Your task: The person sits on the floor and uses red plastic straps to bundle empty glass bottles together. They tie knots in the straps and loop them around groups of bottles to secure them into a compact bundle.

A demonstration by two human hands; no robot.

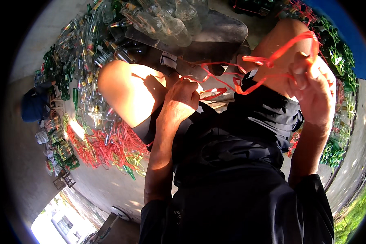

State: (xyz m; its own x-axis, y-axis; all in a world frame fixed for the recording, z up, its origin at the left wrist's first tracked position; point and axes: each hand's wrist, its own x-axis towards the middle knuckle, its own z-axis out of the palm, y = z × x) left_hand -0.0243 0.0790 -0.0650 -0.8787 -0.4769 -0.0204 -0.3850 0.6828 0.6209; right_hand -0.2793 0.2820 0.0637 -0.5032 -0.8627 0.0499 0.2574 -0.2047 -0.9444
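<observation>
I sit with both knees spread, dark shorts between them. My left hand [182,96] is closed around a red plastic string [248,77] near my left knee [124,91]. My right hand [313,87] is raised by my right knee [280,38], with the same string looped over its fingers and stretched across to the left hand. A dark sack or board [215,34] lies on the ground between my knees, with clear glass bottles [166,20] resting on it.
A big heap of green and clear glass bottles [75,53] covers the concrete at left. A tangle of red and yellow string [105,146] lies below it. More green bottles [337,53] line the right side. Another person in blue [34,103] crouches far left. Grass [360,203] at lower right.
</observation>
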